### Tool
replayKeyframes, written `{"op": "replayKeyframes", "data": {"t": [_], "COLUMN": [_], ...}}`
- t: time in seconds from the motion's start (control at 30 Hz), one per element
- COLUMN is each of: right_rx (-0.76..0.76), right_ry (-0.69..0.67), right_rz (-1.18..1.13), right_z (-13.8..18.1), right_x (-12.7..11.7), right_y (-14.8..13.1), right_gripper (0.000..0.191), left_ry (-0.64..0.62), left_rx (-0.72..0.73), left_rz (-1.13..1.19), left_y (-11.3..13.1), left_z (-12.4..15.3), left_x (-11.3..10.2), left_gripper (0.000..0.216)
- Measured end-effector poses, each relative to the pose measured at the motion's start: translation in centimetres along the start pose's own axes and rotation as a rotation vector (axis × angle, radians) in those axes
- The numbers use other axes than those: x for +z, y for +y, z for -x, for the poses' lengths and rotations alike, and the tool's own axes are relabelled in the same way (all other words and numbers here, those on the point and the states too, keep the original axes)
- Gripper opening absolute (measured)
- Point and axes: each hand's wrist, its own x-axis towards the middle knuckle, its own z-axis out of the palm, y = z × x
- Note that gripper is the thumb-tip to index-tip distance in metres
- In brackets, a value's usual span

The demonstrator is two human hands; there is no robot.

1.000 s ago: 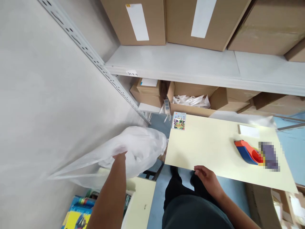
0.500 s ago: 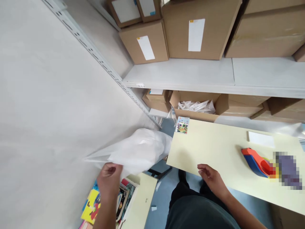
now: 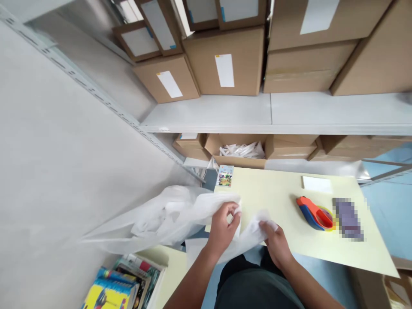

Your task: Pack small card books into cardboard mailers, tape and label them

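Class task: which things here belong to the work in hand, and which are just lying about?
Apparently in use:
Thin white sheeting, pinched in the left hand
White film, held in the right hand (perhaps the same piece)

Apparently just lying about:
Orange-and-blue tool, on the table
Picture card, at the table's far left corner
Books, at lower left
Cardboard boxes, on the shelves

No words or numbers can be read clearly. White paper labels with small yellow corners (image 3: 224, 70) are seen on two brown cardboard boxes (image 3: 246, 64), but any print is too small. A little white sticker (image 3: 163, 128) on the long grey metal shelf edge (image 3: 219, 128) is blurred. Tiny letters on the small, colourful picture card (image 3: 225, 176) and the thick yellow-and-blue book (image 3: 107, 294) cannot be made out.
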Motion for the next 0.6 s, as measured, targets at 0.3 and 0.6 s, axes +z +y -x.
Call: {"op": "replayKeyframes", "data": {"t": [0.3,0.6], "right_rx": [0.069,0.129], "right_ry": [0.467,0.648], "right_rz": [-0.282,-0.097], "right_z": [-5.5,-7.6], "right_x": [-11.0,-15.9], "right_y": [5.1,7.4], "right_gripper": [0.041,0.051], "left_ry": [-0.165,0.238], "left_rx": [-0.088,-0.177], "left_rz": [-0.32,-0.518], "left_y": [-5.9,-5.4], "left_z": [-6.3,-4.0], "left_x": [6.5,-6.5], "left_gripper": [0.026,0.024]}}
